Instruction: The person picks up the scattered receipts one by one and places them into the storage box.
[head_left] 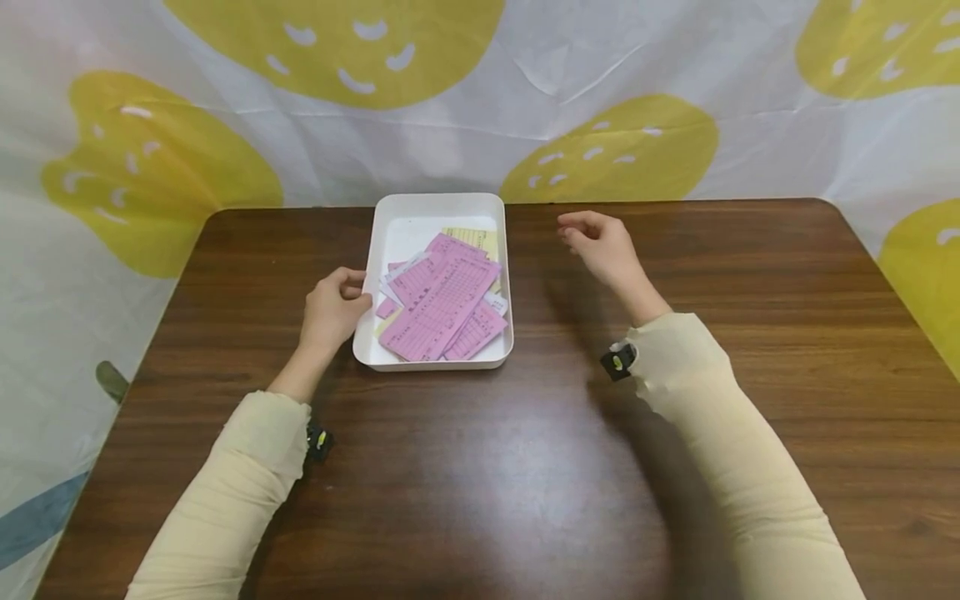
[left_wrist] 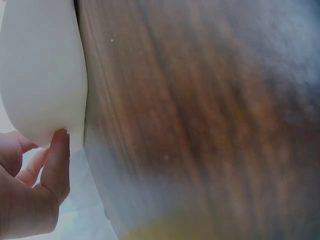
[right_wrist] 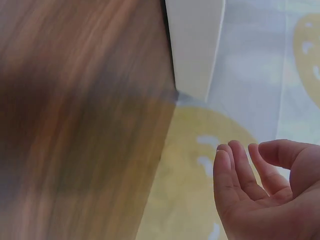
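A white rectangular tray (head_left: pixel 432 367) lies on the table, holding a loose pile of printed paper slips (head_left: pixel 442 300), mostly pink with some yellow and white ones. My left hand (head_left: pixel 333 308) is at the tray's left side, its fingertips at the outer wall and the thumb close to the rim. In the left wrist view, a straight finger (left_wrist: pixel 57 160) touches the pale tray wall (left_wrist: pixel 45 70). To the right of the tray, my right hand (head_left: pixel 603 246) hovers over the far part of the table, fingers loosely bent and holding nothing; the right wrist view shows its bare palm.
The brown wood-grain table (head_left: pixel 525 483) has its far edge just behind the tray. A white cloth (head_left: pixel 450 142) with yellow shapes hangs behind it. A dark camera is strapped at each wrist, beside the cream sleeves (head_left: pixel 247 450).
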